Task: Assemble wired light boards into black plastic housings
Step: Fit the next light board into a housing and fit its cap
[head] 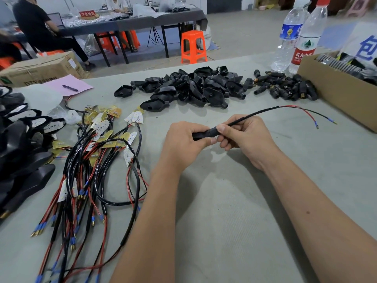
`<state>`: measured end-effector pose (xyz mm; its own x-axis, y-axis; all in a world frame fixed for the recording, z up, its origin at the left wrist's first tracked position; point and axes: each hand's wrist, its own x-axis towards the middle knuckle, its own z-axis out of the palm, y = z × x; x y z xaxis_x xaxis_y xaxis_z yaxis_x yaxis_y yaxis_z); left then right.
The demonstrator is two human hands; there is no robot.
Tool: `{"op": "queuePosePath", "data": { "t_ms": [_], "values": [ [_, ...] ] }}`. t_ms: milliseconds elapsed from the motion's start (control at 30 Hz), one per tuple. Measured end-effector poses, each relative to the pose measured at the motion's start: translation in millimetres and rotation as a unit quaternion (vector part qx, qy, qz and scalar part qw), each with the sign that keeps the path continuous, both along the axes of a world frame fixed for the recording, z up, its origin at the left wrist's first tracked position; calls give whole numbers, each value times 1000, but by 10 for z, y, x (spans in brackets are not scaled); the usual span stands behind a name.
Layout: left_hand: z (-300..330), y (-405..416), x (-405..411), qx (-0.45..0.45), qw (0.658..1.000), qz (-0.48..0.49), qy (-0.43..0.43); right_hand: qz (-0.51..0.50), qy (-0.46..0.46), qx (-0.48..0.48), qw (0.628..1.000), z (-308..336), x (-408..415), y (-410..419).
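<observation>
Fingers (221, 127) of the right hand (242, 137) pinch the neck of a black housing (202, 134) where its cable (255, 113) comes out, while the left hand (183, 142) curls round the housing's body, both hands held just above the grey table (234, 201). From the right thumb the cable runs up and away to the right, splitting into red and black leads (306, 113) with blue-sleeved tips. This looks like the threading step: the wire is through the neck, and the board (hidden inside the left grip, if it is there) needs seating. Next, I judge, a steady pull on the cable. Beyond the knuckles lies a heap of empty housings (189, 86); left of the left hand, wired light boards (102, 127) lie tangled.
</observation>
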<state>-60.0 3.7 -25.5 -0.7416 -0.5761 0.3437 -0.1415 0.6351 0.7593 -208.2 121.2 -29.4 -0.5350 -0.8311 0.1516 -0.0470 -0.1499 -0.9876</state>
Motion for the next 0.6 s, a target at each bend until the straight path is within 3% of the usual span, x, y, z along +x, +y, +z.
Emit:
{"op": "queuePosePath", "data": {
  "t_ms": [233,600],
  "values": [
    [43,96,-46,152,988,-8,7,-33,16,-1,999,39,-27,10],
    [174,116,-20,282,958,-39,-36,-54,2,32,998,-31,-46,6]
  ]
}}
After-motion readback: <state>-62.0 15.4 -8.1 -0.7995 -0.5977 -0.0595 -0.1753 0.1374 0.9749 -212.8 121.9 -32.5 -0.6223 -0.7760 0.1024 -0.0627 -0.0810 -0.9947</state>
